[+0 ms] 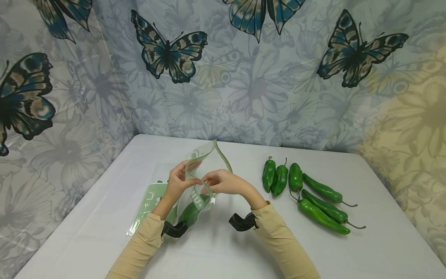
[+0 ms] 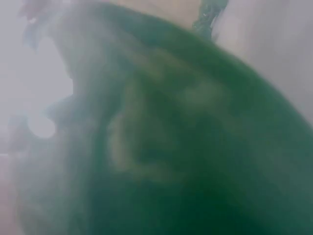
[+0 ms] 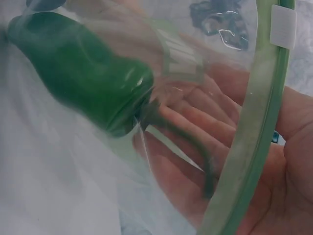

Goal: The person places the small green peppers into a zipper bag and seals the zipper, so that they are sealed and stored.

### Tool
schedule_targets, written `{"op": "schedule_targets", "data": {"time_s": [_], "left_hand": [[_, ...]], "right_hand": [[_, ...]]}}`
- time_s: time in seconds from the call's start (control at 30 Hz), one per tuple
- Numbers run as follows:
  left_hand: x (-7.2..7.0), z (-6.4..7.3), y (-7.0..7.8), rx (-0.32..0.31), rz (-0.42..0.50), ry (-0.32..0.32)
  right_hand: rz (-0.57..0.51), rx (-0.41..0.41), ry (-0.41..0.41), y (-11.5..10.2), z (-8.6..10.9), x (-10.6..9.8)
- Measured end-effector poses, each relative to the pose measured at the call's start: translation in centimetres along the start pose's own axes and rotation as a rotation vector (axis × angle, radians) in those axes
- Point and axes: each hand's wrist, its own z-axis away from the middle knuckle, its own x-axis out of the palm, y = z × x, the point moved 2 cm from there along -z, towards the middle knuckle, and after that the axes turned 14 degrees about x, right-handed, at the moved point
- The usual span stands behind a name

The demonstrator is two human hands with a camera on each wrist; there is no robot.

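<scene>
The pepper (image 3: 88, 73) lies with its stem (image 3: 199, 146) beside the loosely extended right fingers (image 1: 210, 178), inside the bag (image 1: 223, 155) the left fingers (image 1: 182, 167) pinch.

Through the head camera I'm looking forward and down, from well back, over the white table (image 1: 216, 252). At the left wrist I'm facing a blurred green surface (image 2: 195, 147), very near. From the right wrist I'm peering closely through the zip-top bag (image 3: 247, 142), which the head view is sharing just left of centre.

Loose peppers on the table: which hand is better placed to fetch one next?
Likely the right hand: it is nearer the loose peppers, while the left hand holds the bag open.
</scene>
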Motion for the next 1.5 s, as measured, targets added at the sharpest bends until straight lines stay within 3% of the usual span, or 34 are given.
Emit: {"op": "schedule_targets", "data": {"time_s": [0.27, 0.5, 0.63, 0.9, 1.17, 1.5], "left_hand": [[0.2, -0.1, -0.2, 0.018, -0.002, -0.012], [0.2, 0.0, -0.3, 0.029, 0.019, -0.011], [0.3, 0.0, -0.3, 0.028, 0.027, -0.005], [0.2, 0.0, -0.4, 0.036, 0.031, 0.001], [0.2, 0.0, -0.3, 0.051, 0.051, 0.0], [0.3, 0.1, -0.3, 0.02, 0.041, -0.002]], "right_hand": [[-0.084, -0.046, 0.169, 0.5, 1.3, -0.6], [-0.117, -0.039, 0.259, -0.4, 3.2, -0.8], [-0.121, -0.073, 0.293, -1.2, 4.6, -1.0], [-0.204, -0.149, 0.345, 1.6, 5.6, -1.6], [-0.224, -0.269, 0.422, 2.8, 7.5, -2.3], [-0.283, -0.272, 0.539, 4.5, 9.7, -3.1]]}}
